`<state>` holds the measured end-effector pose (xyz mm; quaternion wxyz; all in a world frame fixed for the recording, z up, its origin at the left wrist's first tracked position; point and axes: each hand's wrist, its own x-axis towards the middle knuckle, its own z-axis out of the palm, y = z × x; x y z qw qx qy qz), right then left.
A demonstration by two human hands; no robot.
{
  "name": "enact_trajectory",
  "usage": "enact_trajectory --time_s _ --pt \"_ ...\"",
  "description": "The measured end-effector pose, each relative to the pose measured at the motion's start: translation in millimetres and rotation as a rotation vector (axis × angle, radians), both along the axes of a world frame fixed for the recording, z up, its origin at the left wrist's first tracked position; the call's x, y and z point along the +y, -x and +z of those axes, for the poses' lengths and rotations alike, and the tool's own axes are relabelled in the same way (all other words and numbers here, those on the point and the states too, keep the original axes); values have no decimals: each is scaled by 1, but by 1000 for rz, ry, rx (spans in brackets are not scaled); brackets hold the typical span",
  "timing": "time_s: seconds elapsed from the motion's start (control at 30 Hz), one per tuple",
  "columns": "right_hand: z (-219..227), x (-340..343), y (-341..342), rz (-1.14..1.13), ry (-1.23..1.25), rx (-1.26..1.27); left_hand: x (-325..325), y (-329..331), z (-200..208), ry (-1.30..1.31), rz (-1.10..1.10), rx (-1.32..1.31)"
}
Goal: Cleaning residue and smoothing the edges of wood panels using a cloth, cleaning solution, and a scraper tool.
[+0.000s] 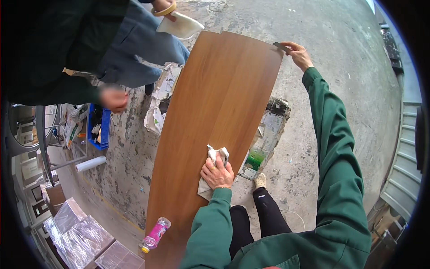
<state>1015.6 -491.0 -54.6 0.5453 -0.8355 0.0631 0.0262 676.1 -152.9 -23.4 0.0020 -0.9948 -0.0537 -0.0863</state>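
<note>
Brown board (215, 98) lies below; the left hand (218, 174), fingers bent over, holds a white cloth (212, 154) against it; the right hand (299, 55) pinches a dark tool (281, 46).

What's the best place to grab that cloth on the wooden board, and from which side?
I'd pinch the cloth by its bunched folds, just beyond the left hand, coming from above on the far side. Those folds look raised off the board, while the near end lies flatter, partly under the hand.
</note>
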Motion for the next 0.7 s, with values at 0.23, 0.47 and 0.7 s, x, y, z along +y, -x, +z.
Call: enact_trajectory --time_s 0.23,0.47,0.7 --pt "-14 -2 -11 78 -46 -36 0 -1 0 15 -2 10" --pt "-18 -6 -15 130 -31 -43 -1 -1 0 29 -6 23" --pt "-5 13 4 87 322 -211 3 -1 1 24 -4 16"
